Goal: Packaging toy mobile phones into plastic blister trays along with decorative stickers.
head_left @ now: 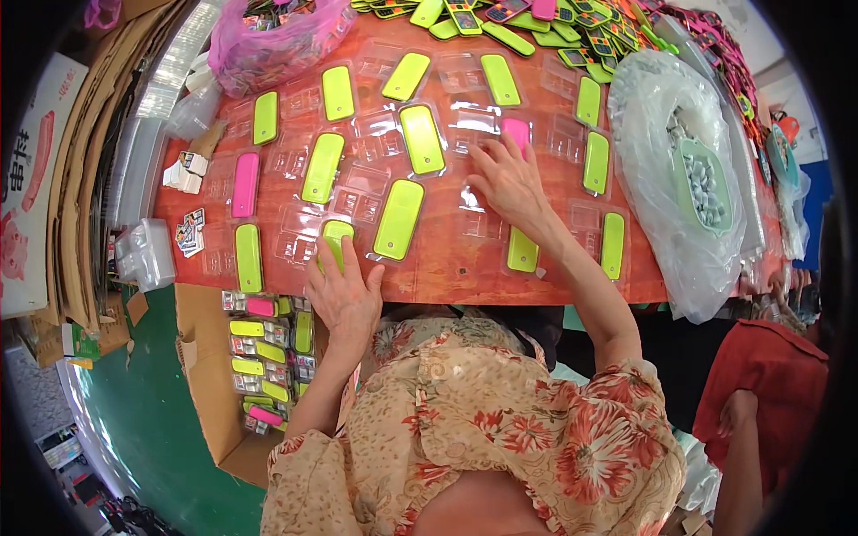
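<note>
Clear plastic blister trays lie in rows on a red table (429,286), most with a lime-green toy phone (399,219) in the long hollow; one at the left holds a pink phone (245,185). My left hand (344,299) is open, its fingertips on a green phone (338,234) at the near edge, partly covered by the fingers. Farther out, my right hand (514,183) spreads its fingers over another tray, touching a second pink phone (515,130). Below my right wrist, a green phone (522,250) is partly hidden by the forearm.
Loose toy phones (500,18) pile up at the far edge. A pink plastic bag (268,54) stands far left. Right, a clear bag (648,116) surrounds a pale-green basket (686,192) of small parts. A cardboard box (201,357) of packed phones sits below the table; another person's arm (742,447) shows lower right.
</note>
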### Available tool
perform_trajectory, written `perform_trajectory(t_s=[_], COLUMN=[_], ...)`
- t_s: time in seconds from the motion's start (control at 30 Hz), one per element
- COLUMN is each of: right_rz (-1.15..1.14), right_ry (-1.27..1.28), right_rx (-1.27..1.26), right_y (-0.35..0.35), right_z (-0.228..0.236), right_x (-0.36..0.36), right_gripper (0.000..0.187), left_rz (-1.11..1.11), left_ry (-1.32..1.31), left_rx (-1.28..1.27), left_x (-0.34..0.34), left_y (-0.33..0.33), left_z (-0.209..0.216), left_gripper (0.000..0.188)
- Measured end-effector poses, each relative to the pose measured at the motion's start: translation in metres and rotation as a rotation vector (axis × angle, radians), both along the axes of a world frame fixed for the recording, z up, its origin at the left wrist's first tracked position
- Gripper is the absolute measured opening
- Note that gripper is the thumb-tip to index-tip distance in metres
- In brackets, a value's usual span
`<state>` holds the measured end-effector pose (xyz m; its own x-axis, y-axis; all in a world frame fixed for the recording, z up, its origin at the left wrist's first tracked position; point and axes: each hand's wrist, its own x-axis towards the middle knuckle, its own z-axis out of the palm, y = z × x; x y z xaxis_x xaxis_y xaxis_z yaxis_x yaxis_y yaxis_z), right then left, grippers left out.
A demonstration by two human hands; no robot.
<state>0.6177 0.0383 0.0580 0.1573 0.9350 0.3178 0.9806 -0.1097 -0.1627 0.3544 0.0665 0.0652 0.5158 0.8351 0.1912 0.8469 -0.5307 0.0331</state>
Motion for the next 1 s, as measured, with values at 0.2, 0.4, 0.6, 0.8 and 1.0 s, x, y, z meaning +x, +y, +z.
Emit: perform_trajectory(t_s=[0.2, 0.4, 0.6, 0.8, 1.0], right_rz=[0.039, 0.329, 0.248, 0.461, 0.987], right_ry=[-0.001, 0.002, -0.095, 0.306, 0.498], right_rx=[0.019, 0.002, -0.115, -0.102, -0.015], right_y=[0.01, 0.056, 0.049, 0.094, 0.195], right_z=[0.022, 0.016, 0.021, 0.059, 0.061], right_x=[-0.006, -0.045, -0.038, -0.083, -0.216], right_gripper=[0.031, 0.036, 0.034, 0.019, 0.016], left_rz=[0.028, -0.005, 0.055, -0.02, 0.667], left_ry=[-0.036, -0.038, -0.219, -0.61, -0.982], left_rx=[-0.05, -0.141, -0.181, 0.011, 0.01], left_x=[-0.002, -0.025, 0.0, -0.027, -0.119], left_y=[0.003, 0.01, 0.003, 0.008, 0.067], left_z=[0.013, -0.002, -0.007, 0.002, -0.003], left_gripper=[0.053, 0.06, 0.065, 0.052, 0.021])
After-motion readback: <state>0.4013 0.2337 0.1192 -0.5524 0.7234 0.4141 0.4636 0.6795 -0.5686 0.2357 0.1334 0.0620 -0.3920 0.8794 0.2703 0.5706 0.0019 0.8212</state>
